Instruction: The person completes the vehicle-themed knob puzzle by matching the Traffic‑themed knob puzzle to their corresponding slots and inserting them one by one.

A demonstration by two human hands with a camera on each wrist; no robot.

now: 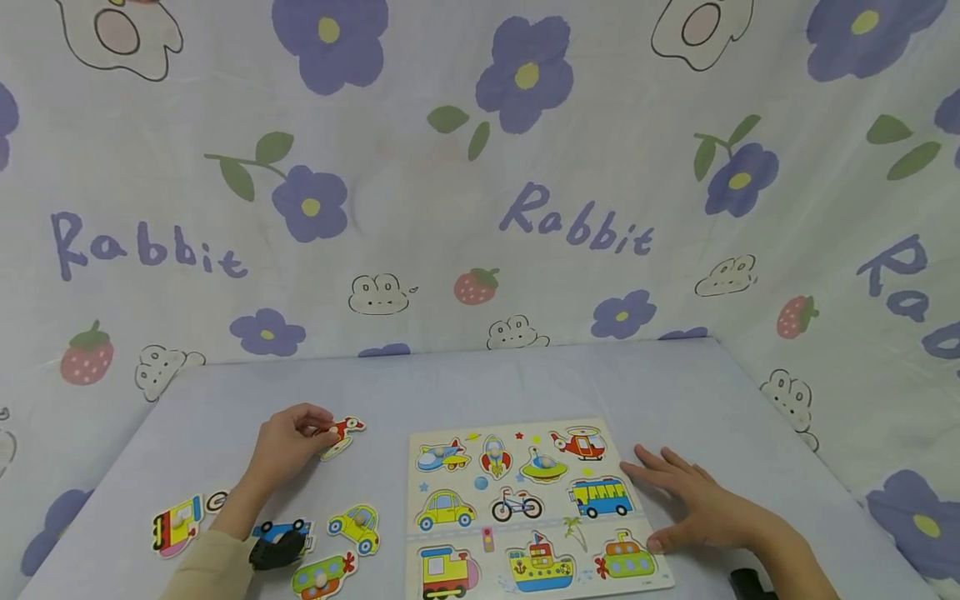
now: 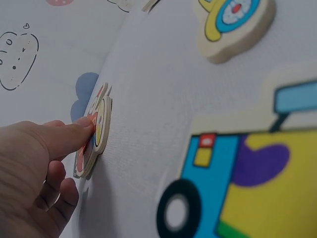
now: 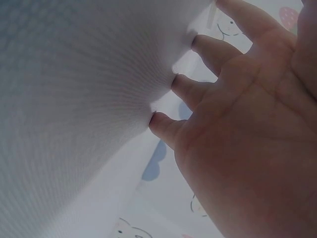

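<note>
My left hand (image 1: 291, 442) is at the far left of the table, pinching a red helicopter puzzle piece (image 1: 347, 435) between thumb and fingers. In the left wrist view the helicopter piece stands tilted on its edge, close over the tabletop, with the fingertips partly covering it. To its right lies the wooden puzzle board (image 1: 525, 522), printed with vehicles; the plane (image 1: 442, 456), rocket (image 1: 496, 457) and flying saucer (image 1: 543, 467) pieces sit in it with knobs showing. My right hand (image 1: 701, 504) is spread beside the board's right edge, fingertips down, thumb by the submarine picture.
Loose pieces lie left of the board: a train (image 1: 177, 526), a yellow car (image 1: 356, 528), a green submarine (image 1: 322, 576), a bicycle (image 1: 217, 500) partly behind the left forearm, and a blue bus (image 1: 281, 530) partly covered by the dark wrist camera. A patterned cloth (image 1: 420, 225) hangs behind the table.
</note>
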